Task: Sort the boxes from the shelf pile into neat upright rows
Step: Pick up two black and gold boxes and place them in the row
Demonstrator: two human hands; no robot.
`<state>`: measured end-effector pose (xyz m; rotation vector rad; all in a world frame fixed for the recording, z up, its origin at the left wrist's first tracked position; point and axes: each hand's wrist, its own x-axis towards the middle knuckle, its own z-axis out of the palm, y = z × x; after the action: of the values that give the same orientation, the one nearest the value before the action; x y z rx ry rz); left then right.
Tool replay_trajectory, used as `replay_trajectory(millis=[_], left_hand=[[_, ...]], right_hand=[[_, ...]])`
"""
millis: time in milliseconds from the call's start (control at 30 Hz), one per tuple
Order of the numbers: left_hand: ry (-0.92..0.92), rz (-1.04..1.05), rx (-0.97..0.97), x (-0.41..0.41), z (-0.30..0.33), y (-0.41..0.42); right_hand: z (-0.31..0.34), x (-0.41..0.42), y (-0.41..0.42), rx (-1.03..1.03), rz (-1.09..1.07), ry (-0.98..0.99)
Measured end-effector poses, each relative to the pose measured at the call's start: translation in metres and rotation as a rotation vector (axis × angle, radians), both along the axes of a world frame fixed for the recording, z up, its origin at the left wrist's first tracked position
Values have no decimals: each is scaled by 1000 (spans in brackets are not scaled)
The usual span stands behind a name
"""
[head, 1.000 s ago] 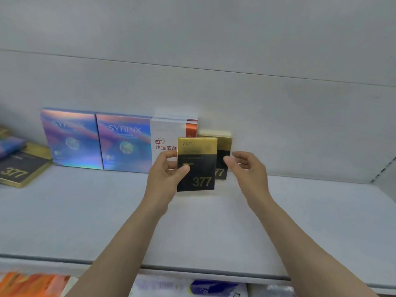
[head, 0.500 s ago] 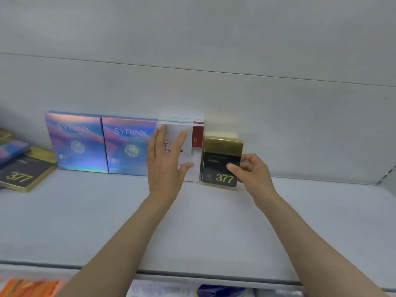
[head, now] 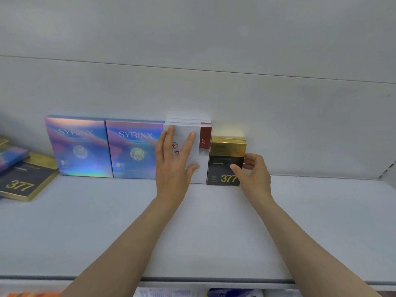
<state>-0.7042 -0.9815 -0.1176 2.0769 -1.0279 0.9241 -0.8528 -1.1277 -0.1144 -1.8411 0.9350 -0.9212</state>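
Upright against the shelf's back wall stand two iridescent SYRINX boxes [head: 78,146] [head: 134,150], a white box with a red stripe [head: 203,151] and a gold-and-black "377" box [head: 225,161] with another like it behind. My left hand [head: 173,166] presses flat, fingers straight, on the white box's front. My right hand [head: 252,174] holds the front "377" box at its right edge, thumb on the front and fingers curled behind. A pile at the far left holds a flat "377" box [head: 23,183] and a blue box [head: 10,157].
The white shelf board [head: 192,232] stretches toward me to its grey front edge. A slotted upright [head: 387,170] stands at the far right. Colourful boxes [head: 233,293] show on the shelf below.
The gold "377" box went from my left hand to the row beside the white box. My left hand moved onto the white box; my right hand took hold of the "377" box.
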Motion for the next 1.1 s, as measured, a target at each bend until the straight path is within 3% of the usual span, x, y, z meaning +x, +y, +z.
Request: replay_trajectory(millis=[367, 600, 800, 900, 1100], left_hand=[[3, -35, 18, 0, -2, 2], [90, -10, 226, -11, 6, 16], [419, -154, 316, -23, 45, 69], [602, -215, 185, -33, 71, 116], [625, -47, 76, -55, 118, 239]], right_hand=[[-3, 13, 19, -12, -43, 78], [6, 9, 36, -3, -9, 221], [49, -10, 60, -167, -37, 382], [83, -15, 87, -300, 95, 382], [142, -14, 178, -389, 451, 308]])
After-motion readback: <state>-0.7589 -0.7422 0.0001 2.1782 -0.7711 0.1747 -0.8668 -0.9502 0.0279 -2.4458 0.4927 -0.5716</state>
